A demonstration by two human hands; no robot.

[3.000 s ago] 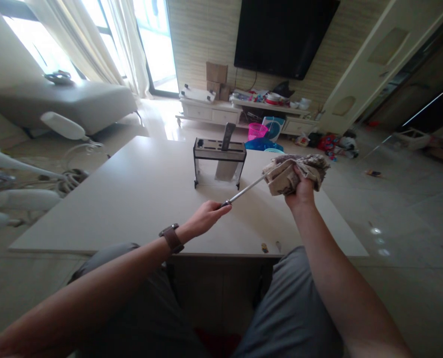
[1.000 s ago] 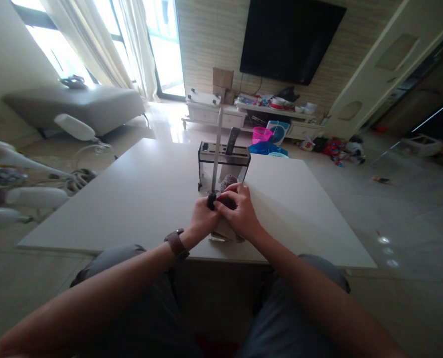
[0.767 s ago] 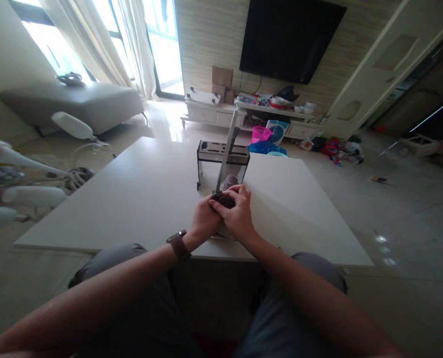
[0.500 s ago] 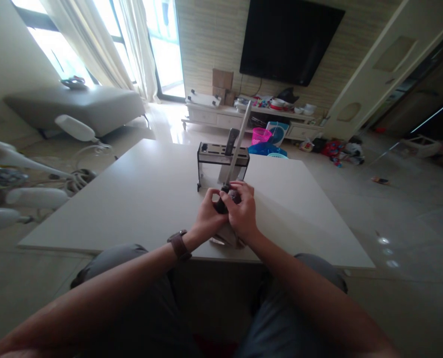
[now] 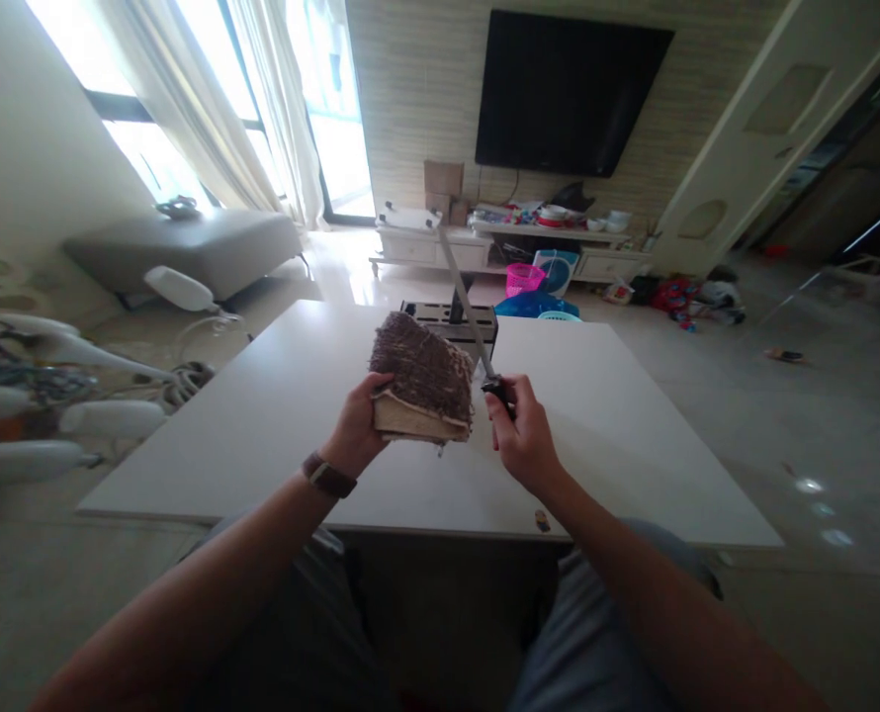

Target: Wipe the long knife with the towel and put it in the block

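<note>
My left hand [image 5: 360,427] is closed on the left edge of a folded shaggy brown cloth [image 5: 426,371] with a beige underside, held up over the white table [image 5: 262,425]. In my right hand [image 5: 523,430] is the black handle of a sharpening steel [image 5: 464,294]. Its long thin grey rod points up and to the left, passing close to the cloth's right edge; whether they touch I cannot tell. Behind the cloth stands a knife rack [image 5: 440,314], partly hidden. A dark knife handle [image 5: 458,297] sticks up from the rack, partly behind the rod.
Close to the table's front edge lies a small yellow and dark object [image 5: 542,520]. Beyond the table are a pink basket [image 5: 523,279] and a low white cabinet [image 5: 417,247]. White lamp shades [image 5: 114,415] stand beside the table on the left.
The hands, together at the handle before, have moved apart. The cloth is now raised in my left hand, and the sharpening steel has swung from leaning right to leaning left.
</note>
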